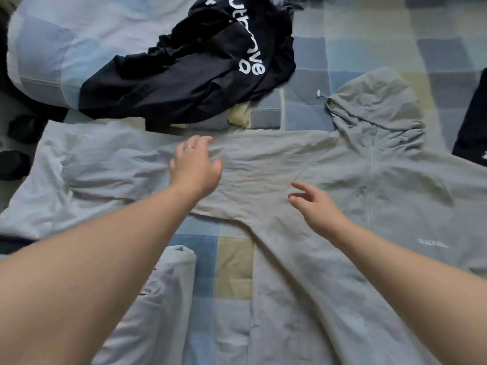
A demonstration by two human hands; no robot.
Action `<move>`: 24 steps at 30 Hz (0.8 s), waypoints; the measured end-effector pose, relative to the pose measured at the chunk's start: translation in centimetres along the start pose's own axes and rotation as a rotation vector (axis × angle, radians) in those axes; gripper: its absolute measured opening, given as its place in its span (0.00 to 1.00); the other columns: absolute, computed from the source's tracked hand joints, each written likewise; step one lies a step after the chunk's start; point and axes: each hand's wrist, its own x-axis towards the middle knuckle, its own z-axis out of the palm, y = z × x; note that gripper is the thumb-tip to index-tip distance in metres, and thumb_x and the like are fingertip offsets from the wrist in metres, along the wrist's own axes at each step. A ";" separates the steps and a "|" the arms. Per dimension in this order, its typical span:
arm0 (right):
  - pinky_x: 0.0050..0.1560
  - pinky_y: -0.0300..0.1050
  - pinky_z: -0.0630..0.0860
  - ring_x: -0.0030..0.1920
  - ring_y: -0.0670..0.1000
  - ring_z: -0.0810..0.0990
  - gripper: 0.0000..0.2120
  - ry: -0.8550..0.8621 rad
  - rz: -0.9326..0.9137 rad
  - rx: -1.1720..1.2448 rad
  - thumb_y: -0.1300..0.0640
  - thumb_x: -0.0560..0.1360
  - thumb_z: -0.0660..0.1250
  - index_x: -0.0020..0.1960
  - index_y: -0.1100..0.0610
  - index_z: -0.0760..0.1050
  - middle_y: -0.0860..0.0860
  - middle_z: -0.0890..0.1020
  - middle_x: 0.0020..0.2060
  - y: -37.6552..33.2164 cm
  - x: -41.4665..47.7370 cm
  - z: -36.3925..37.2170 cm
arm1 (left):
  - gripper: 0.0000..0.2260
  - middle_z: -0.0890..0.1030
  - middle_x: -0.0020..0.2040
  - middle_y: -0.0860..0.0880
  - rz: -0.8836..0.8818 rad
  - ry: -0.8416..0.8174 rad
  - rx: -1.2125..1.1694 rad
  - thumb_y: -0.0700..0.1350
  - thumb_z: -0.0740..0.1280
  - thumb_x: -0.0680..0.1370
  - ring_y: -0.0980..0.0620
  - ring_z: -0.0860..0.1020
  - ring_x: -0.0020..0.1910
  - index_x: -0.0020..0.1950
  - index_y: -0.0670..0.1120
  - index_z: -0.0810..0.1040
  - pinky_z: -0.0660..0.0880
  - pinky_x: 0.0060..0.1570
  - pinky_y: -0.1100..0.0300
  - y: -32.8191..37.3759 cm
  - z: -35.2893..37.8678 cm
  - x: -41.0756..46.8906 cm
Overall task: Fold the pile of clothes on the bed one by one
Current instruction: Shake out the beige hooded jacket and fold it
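Grey jacket (395, 206) spread flat on the bed (234, 267), front up. The hood (376, 106) is on the far side and to the right of both hands. The zip (372, 164) runs from the hood back toward the person, so the body's long axis is far-to-near.

One sleeve (263, 164) lies crosswise to that axis, running leftward from the shoulder and passing under both hands.

Left hand (196, 167): palm down over mid-sleeve, fingers loosely bent, apparently touching the cloth. No fold is pinched that I can see.

Right hand (316, 206): fingers spread and relaxed, holding nothing, at the sleeve's root by the armpit. Contact with the cloth can't be confirmed.

Judgement: the sleeve fold comes next.
- The sleeve's free length lies left of the left hand, so that hand is nearer the cuff and better placed to carry it.
- The body lies right of the right hand, which is placed to pin the crease.
- The fold direction would be left to right, across the zip line.

Black clothes (184, 80) are heaped beyond the left hand, not yet folded.
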 end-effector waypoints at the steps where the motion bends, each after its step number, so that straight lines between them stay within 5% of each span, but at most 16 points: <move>1: 0.58 0.39 0.69 0.60 0.48 0.78 0.21 -0.006 -0.011 0.015 0.58 0.81 0.65 0.74 0.53 0.70 0.51 0.80 0.61 1.2 0.0 -2.3 | 0.24 0.64 0.77 0.50 0.062 -0.052 -0.002 0.52 0.63 0.81 0.44 0.59 0.76 0.77 0.52 0.64 0.60 0.71 0.45 3.5 2.1 -0.8; 10: 0.65 0.45 0.73 0.60 0.48 0.79 0.21 0.045 -0.039 -0.065 0.56 0.80 0.66 0.72 0.48 0.71 0.49 0.81 0.60 13.6 -0.6 -24.3 | 0.24 0.62 0.79 0.52 0.110 -0.187 -0.029 0.54 0.63 0.81 0.45 0.58 0.77 0.77 0.54 0.64 0.60 0.71 0.48 25.7 16.3 -6.9; 16: 0.70 0.49 0.70 0.65 0.49 0.76 0.24 0.143 -0.054 -0.076 0.57 0.79 0.66 0.74 0.48 0.69 0.48 0.79 0.63 17.5 4.0 -30.6 | 0.26 0.60 0.81 0.49 0.116 -0.244 0.004 0.54 0.64 0.81 0.46 0.56 0.79 0.78 0.54 0.63 0.58 0.75 0.50 29.1 21.4 -4.5; 24: 0.78 0.50 0.55 0.78 0.51 0.57 0.31 0.330 -0.282 -0.416 0.49 0.80 0.64 0.80 0.46 0.56 0.48 0.62 0.78 17.3 18.5 -33.9 | 0.34 0.52 0.82 0.44 0.139 -0.111 -0.203 0.57 0.66 0.80 0.42 0.53 0.80 0.82 0.53 0.53 0.53 0.77 0.49 31.4 29.1 7.1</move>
